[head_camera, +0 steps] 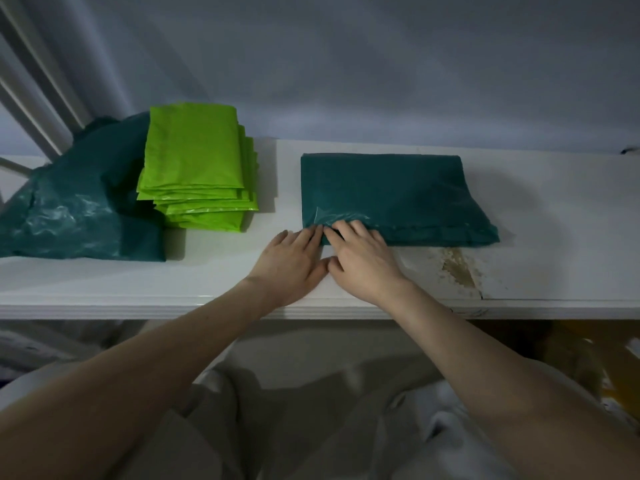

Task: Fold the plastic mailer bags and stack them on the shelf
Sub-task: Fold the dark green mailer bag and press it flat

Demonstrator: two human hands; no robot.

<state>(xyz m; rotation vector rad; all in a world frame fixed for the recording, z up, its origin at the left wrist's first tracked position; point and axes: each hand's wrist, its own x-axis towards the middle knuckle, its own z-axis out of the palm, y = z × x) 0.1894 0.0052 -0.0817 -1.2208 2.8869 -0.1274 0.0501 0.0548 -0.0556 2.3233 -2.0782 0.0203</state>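
Observation:
A folded dark teal mailer bag [394,195] lies flat on the white shelf [221,271], right of centre. My right hand [363,258] rests with straight fingers on the bag's near left corner. My left hand [294,261] lies flat on the shelf just left of that corner, its fingertips touching the bag's edge. A stack of several folded lime green mailer bags [197,171] stands at the left. Behind and beside it a heap of unfolded teal bags [76,209] sprawls to the left edge.
A worn, stained patch [457,268] marks the shelf near its front edge on the right. A grey wall [346,64] rises behind the shelf. Below the shelf edge are pale fabric [311,393] and a yellow thing [609,368] at the right.

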